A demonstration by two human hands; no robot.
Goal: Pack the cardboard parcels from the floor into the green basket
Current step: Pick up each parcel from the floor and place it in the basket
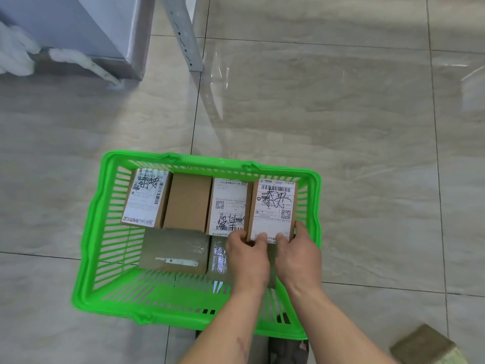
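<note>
The green basket (86, 248) stands on the tiled floor. Along its far side is a row of cardboard parcels: a labelled one (145, 197) at left, a plain brown one (187, 200), and a labelled one (227, 206). At the row's right end a labelled parcel (274, 206) is gripped at its near edge by my left hand (248, 252) and my right hand (298, 254). Below the row lie a flat taped parcel (174, 252) and a shiny wrapped one (217, 256), partly hidden by my left hand.
Another cardboard parcel (422, 344) lies on the floor at the bottom right. A grey cabinet (78, 30) with white fabric (15, 51) stands at the top left, beside a slanted metal post (185, 35). My foot shows under the basket's near rim.
</note>
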